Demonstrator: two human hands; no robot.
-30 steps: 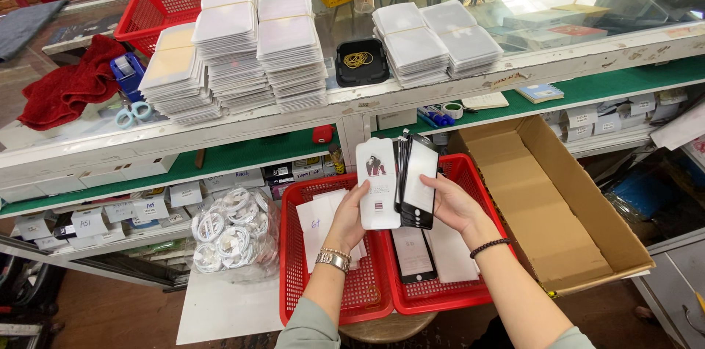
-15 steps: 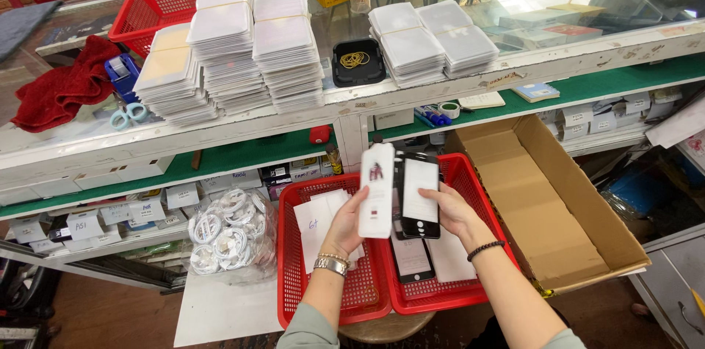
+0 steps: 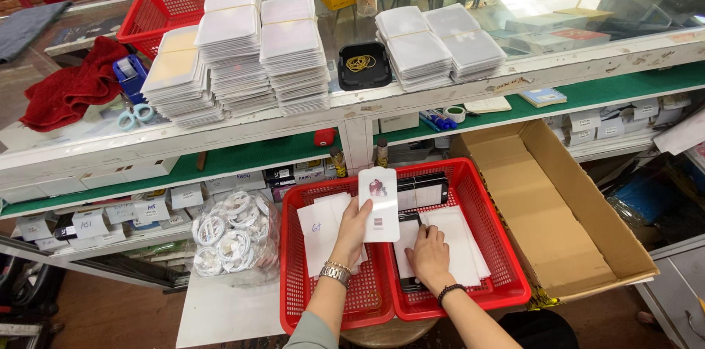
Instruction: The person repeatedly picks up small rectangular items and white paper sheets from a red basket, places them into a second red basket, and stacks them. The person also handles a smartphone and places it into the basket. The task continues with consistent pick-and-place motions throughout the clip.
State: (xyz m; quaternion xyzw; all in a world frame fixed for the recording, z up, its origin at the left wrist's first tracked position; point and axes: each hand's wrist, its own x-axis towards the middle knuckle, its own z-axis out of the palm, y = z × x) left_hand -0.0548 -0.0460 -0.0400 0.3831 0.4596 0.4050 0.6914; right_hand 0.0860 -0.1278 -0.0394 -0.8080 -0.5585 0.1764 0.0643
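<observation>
My left hand holds up a white card sleeve with a small picture on it, above the gap between two red baskets. My right hand lies palm down in the right red basket. Its fingertips rest on a black flat panel that lies on white sleeves. A second black-framed panel leans at the back of that basket, just behind the white card sleeve. The left red basket holds a few white sleeves.
An open cardboard box stands right of the baskets. A bag of coiled white cables lies to the left. The glass counter above carries banded stacks of white sleeves, a black tray of rubber bands and another red basket.
My right hand let go of the black-framed panel, which now leans at the back of the right basket, and dropped onto the pile. My left hand lowered the white sleeve slightly.
</observation>
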